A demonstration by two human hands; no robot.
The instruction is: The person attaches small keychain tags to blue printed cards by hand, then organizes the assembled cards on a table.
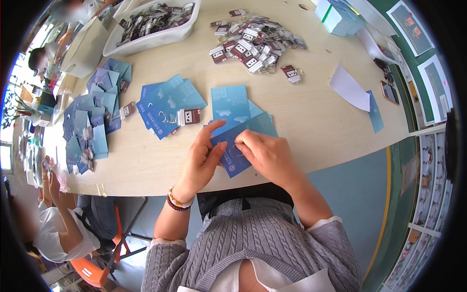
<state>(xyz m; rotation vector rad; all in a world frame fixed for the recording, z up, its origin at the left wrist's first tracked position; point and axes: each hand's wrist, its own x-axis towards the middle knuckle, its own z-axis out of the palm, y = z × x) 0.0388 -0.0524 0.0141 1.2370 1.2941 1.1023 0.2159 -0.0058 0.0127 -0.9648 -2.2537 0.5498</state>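
Head view: left hand (203, 155) and right hand (265, 153) both pinch blue card (241, 146) over tabletop (316, 112); keychain pile (255, 41) beyond.

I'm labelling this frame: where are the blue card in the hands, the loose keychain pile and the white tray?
blue card (232, 165), head view, lower corner.
keychain pile (255, 41), head view, middle of heap.
white tray (146, 43), head view, front wall.

Blue card (243, 146) lies flat, tilted, at frame centre near table edge. Small metal ring (236, 150) sits on it, partly hidden.
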